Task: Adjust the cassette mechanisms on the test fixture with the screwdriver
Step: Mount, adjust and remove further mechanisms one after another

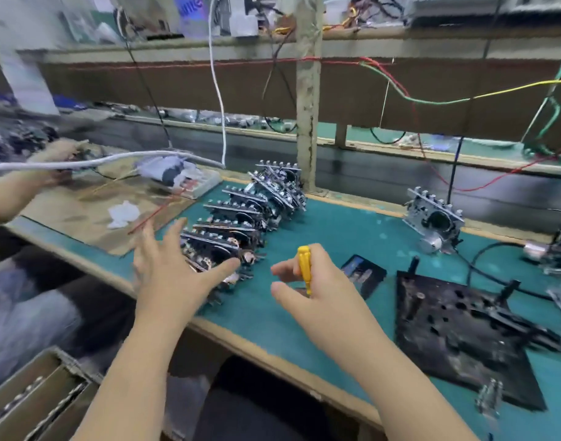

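Left hand (174,272) spread flat over roughly six stacked metal cassette mechanisms (241,218) at ten o'clock; right hand (314,288) grips one yellow-handled screwdriver (304,265).

The screwdriver (305,269) tip is hidden behind the right hand (317,291)

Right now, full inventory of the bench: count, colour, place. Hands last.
cassette mechanisms: a row, count unclear, black and silver, leaning in a line from bench centre toward the post
single mechanism: one, silver, upright, right rear of mat
test fixture: one, black plate with pegs, right front
screwdriver: one, yellow handle, in right hand
dark card: one, flat on mat beside right hand
green mat: one, covers bench
white cloth: one, on brown board, left
left hand: fingers spread, over nearest mechanisms
right hand: grips screwdriver
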`<act>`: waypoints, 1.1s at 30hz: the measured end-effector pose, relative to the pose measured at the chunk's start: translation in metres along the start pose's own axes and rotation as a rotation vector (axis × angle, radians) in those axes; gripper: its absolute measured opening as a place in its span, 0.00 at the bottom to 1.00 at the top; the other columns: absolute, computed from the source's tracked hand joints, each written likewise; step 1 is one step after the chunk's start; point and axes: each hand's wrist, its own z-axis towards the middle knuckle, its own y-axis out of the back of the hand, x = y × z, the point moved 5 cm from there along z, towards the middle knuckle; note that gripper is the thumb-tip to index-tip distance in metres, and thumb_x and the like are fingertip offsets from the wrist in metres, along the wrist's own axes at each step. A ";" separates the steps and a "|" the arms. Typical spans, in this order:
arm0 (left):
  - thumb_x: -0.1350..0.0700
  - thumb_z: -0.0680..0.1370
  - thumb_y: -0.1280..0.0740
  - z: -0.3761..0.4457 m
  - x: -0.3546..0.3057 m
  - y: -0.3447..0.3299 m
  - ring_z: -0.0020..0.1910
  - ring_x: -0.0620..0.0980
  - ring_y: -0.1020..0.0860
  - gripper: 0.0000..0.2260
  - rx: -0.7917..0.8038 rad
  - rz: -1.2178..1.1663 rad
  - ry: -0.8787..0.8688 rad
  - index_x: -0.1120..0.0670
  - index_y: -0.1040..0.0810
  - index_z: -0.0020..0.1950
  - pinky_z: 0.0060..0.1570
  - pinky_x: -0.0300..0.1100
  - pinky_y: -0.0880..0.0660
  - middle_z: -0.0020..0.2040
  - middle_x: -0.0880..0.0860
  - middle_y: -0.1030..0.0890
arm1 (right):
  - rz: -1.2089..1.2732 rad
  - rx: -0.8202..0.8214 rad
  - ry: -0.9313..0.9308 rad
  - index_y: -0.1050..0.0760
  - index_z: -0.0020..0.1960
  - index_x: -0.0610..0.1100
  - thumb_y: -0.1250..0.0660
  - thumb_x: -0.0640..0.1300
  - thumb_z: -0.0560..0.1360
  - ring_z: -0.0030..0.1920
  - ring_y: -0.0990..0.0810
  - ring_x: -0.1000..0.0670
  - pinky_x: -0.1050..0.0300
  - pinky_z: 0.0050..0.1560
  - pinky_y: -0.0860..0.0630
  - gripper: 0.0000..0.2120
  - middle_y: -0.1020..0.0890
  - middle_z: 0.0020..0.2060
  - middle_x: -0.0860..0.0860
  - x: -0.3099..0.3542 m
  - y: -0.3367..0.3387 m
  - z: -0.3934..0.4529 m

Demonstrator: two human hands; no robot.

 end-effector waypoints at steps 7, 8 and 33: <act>0.46 0.65 0.20 -0.031 0.000 0.016 0.72 0.52 0.33 0.34 -0.238 -0.251 -0.215 0.50 0.28 0.68 0.69 0.35 0.39 0.71 0.53 0.35 | 0.159 0.031 -0.101 0.32 0.50 0.53 0.30 0.61 0.74 0.54 0.21 0.60 0.58 0.54 0.25 0.16 0.20 0.54 0.63 0.000 -0.032 0.004; 0.44 0.65 0.21 -0.042 -0.010 0.022 0.73 0.52 0.34 0.35 -0.286 -0.277 -0.323 0.50 0.29 0.68 0.70 0.32 0.41 0.72 0.53 0.35 | 0.211 0.056 -0.129 0.31 0.49 0.54 0.29 0.67 0.70 0.55 0.21 0.61 0.56 0.57 0.24 0.21 0.20 0.54 0.64 0.001 -0.032 0.004; 0.43 0.67 0.19 -0.071 -0.216 -0.125 0.74 0.37 0.35 0.50 0.856 -0.206 -0.854 0.39 0.46 0.81 0.69 0.39 0.35 0.74 0.34 0.31 | -0.748 0.101 -0.238 0.42 0.45 0.55 0.27 0.66 0.55 0.52 0.30 0.43 0.57 0.50 0.29 0.31 0.22 0.50 0.48 -0.101 0.196 -0.027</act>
